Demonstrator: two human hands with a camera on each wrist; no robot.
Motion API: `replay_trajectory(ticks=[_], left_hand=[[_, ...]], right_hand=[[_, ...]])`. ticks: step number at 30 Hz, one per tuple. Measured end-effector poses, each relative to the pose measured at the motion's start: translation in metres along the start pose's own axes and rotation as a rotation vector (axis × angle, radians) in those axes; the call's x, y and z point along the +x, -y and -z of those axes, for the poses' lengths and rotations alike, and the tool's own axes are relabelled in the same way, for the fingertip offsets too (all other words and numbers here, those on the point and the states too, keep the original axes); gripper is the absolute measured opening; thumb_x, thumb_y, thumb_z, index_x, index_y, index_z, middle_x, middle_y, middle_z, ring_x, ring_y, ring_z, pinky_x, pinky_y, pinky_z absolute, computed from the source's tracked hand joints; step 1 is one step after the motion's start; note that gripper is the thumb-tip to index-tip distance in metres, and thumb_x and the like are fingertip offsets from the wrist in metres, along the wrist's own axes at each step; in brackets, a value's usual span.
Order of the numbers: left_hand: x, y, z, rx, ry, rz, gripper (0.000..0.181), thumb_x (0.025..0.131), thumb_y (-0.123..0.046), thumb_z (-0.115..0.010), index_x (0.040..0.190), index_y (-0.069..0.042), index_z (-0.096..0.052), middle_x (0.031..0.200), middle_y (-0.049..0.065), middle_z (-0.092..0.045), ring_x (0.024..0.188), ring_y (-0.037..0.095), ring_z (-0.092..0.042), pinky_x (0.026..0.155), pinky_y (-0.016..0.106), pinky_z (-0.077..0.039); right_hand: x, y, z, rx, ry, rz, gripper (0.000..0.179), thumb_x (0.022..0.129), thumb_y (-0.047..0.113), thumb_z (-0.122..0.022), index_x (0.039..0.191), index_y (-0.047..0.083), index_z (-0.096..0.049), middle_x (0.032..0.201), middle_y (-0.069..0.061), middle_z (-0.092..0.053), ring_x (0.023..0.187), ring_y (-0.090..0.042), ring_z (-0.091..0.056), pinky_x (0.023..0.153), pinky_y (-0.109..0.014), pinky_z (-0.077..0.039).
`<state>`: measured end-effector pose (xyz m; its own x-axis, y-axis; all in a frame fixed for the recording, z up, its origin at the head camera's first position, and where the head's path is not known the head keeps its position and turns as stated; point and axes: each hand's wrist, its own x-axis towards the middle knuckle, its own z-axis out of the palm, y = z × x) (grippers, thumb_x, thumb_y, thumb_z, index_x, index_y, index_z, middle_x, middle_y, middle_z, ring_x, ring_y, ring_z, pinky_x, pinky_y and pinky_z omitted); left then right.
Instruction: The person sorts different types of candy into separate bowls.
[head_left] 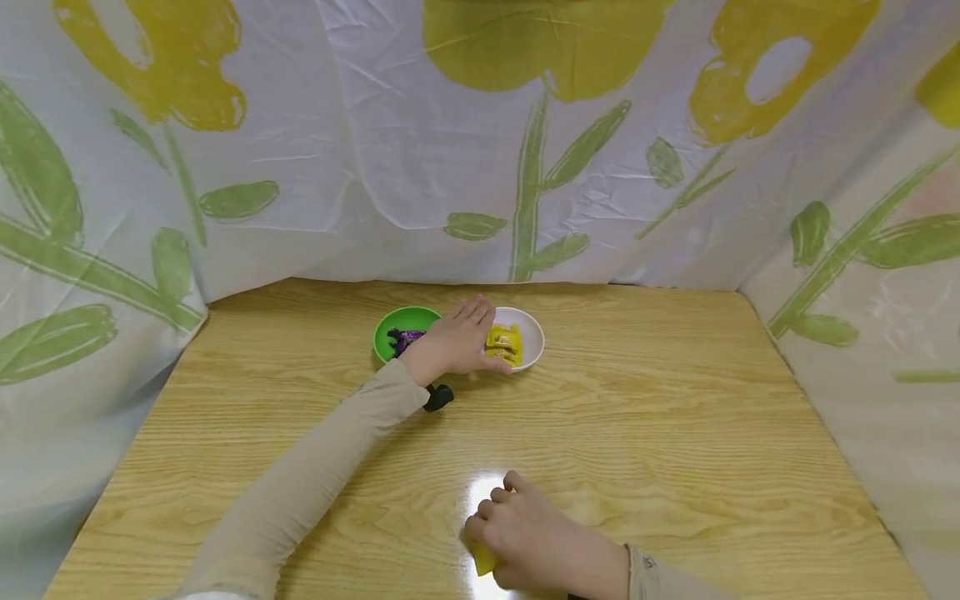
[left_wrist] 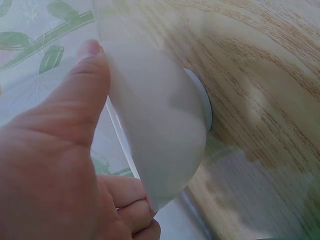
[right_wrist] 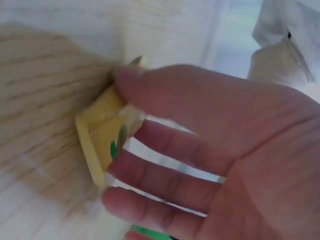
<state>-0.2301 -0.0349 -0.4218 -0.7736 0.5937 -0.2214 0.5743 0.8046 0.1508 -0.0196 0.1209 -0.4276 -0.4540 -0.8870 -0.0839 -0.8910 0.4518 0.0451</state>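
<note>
At the back of the table, my left hand [head_left: 461, 340] reaches over to a white bowl [head_left: 534, 338] that holds several small yellow packets [head_left: 506, 343]. In the left wrist view, thumb and fingers span the white bowl [left_wrist: 160, 125] and grip it at opposite parts of its rim. Close to the front edge, my right hand [head_left: 536, 533] pinches a yellow packet [right_wrist: 97, 135] between thumb and fingers, low over the wood. Most of that packet is hidden behind the fingers in the head view, where only a yellow corner [head_left: 483, 560] shows.
Left of the white bowl stands a green bowl [head_left: 386, 327] with purple-wrapped pieces [head_left: 405, 339], partly covered by my left hand. A white cloth [head_left: 360, 167] with yellow flowers and green leaves closes off the back and sides of the wooden table [head_left: 645, 417].
</note>
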Motion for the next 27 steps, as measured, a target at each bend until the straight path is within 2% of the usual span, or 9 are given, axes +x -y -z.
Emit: replay_trajectory(ticks=[4,11,16,19,22,27], left_hand=[[0.0,0.0,0.0,0.002,-0.005,0.001,0.111,0.087,-0.078,-0.046,0.158,0.002,-0.013,0.164,0.019,-0.013,0.152,0.029,-0.002,0.123,0.04,-0.003],[-0.001,0.0,0.0,-0.01,0.003,0.006,0.111,0.087,-0.077,-0.046,0.158,0.001,-0.013,0.164,0.018,-0.012,0.152,0.029,-0.001,0.123,0.04,-0.002],[-0.001,0.0,-0.001,-0.013,0.004,0.007,0.111,0.087,-0.077,-0.046,0.158,0.001,-0.012,0.164,0.018,-0.012,0.152,0.029,-0.001,0.123,0.04,-0.002],[-0.001,0.001,-0.002,-0.016,0.006,0.007,0.111,0.087,-0.078,-0.046,0.158,0.0,-0.012,0.164,0.018,-0.011,0.152,0.029,0.0,0.123,0.04,-0.001],[0.0,0.0,-0.003,-0.015,0.009,0.01,0.111,0.087,-0.078,-0.045,0.158,0.0,-0.011,0.164,0.017,-0.011,0.152,0.029,0.0,0.123,0.04,-0.001],[0.0,0.0,-0.002,-0.005,0.012,0.017,0.11,0.087,-0.078,-0.044,0.158,-0.001,-0.012,0.164,0.017,-0.011,0.152,0.028,0.0,0.123,0.04,-0.001]], right_hand=[[-0.001,-0.004,0.001,0.025,-0.044,0.009,0.032,0.061,0.028,-0.08,0.089,0.027,-0.064,0.07,0.017,-0.047,0.065,-0.003,-0.041,0.071,-0.024,-0.035],[0.001,-0.019,0.002,0.079,-0.082,0.004,0.027,0.066,0.028,-0.077,0.089,0.024,-0.065,0.072,0.016,-0.049,0.068,-0.004,-0.043,0.075,-0.027,-0.041],[0.005,-0.034,0.007,0.109,-0.133,-0.032,0.026,0.068,0.029,-0.079,0.089,0.022,-0.066,0.078,0.013,-0.057,0.071,-0.006,-0.051,0.076,-0.029,-0.043],[0.006,-0.044,0.014,0.139,-0.126,-0.064,0.028,0.07,0.029,-0.081,0.094,0.021,-0.068,0.085,0.011,-0.062,0.079,-0.008,-0.058,0.081,-0.031,-0.045],[0.006,-0.057,0.023,0.184,-0.125,-0.092,0.03,0.072,0.026,-0.083,0.098,0.018,-0.07,0.087,0.01,-0.063,0.081,-0.008,-0.057,0.084,-0.034,-0.045],[0.005,-0.087,0.037,0.268,-0.21,-0.139,0.029,0.073,0.016,-0.083,0.099,0.015,-0.07,0.087,0.006,-0.063,0.078,-0.008,-0.054,0.083,-0.04,-0.045]])
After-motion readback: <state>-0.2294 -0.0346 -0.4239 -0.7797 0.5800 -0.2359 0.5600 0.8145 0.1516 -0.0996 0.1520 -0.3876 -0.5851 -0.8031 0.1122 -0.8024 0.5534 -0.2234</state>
